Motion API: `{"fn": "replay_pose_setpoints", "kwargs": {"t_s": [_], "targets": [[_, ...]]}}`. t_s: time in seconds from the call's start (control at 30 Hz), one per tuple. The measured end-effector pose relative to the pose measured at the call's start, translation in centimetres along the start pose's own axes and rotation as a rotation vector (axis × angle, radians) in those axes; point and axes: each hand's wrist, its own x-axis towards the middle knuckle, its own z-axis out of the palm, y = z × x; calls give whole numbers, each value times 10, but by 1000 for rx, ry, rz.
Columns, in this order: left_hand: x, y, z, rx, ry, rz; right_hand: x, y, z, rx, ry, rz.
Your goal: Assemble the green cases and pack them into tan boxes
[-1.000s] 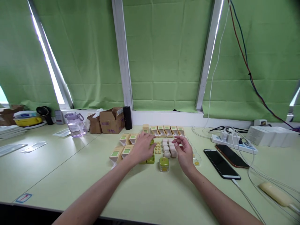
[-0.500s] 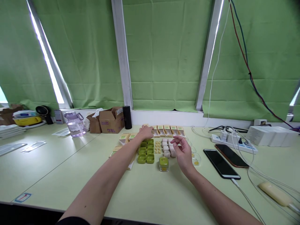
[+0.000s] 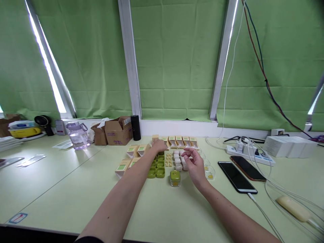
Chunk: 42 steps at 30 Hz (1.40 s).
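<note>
Two hands work over a pale green table [image 3: 58, 189]. Far left: a clear bottle [image 3: 76, 135] with a purple lid, then brown boxes [image 3: 118, 130] and a black can [image 3: 136, 127] by the sill. Next, four cartons [image 3: 128, 158] with green labels lie in a loose cluster left of the left forearm. The left hand [image 3: 159, 146] reaches far, fingers bent down at the left end of the back row [image 3: 181, 141] of cartons; touching or gripping one, cannot tell. Nearer the person, green trays [image 3: 157, 167] in two columns, partly hidden by the arm. Just right: small yellow tiles [image 3: 168, 159], then beige blocks [image 3: 178, 163]. A clear jar [image 3: 175, 178] with a green lid stands alone, nearest the person. The right hand [image 3: 194, 166] hovers at the right edge of the blocks, thumb and forefinger close together, other fingers curled; anything pinched is too small to tell. Further right: clear cups [image 3: 209, 172], two phones [image 3: 238, 172], a power strip [image 3: 249, 154], white boxes [image 3: 288, 146]
</note>
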Motion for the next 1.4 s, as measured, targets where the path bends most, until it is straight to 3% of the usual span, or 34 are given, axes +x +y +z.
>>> {"fn": "replay_pose_setpoints", "kwargs": {"t_s": [0.23,0.47,0.67,0.83,0.97,1.1,1.27,1.4], "targets": [[-28,-5,-22,17,123,-48,0,-1,0,7,15,2],[-95,-2,-40,27,329,89,5,5,-1,-70,4,-12],[-164,12,-34,62,546,332,12,8,0,-180,-53,77],[-199,18,-17,111,576,464,12,-3,3,-150,-103,121],[-211,18,-7,152,555,543,12,-10,4,-58,-85,132],[-218,19,-12,125,553,594,14,-6,2,52,-76,126],[-210,24,-27,-211,657,539,13,-5,0,63,-120,63],[-191,26,-31,-432,557,475,6,-7,-1,-45,-158,-78]]}}
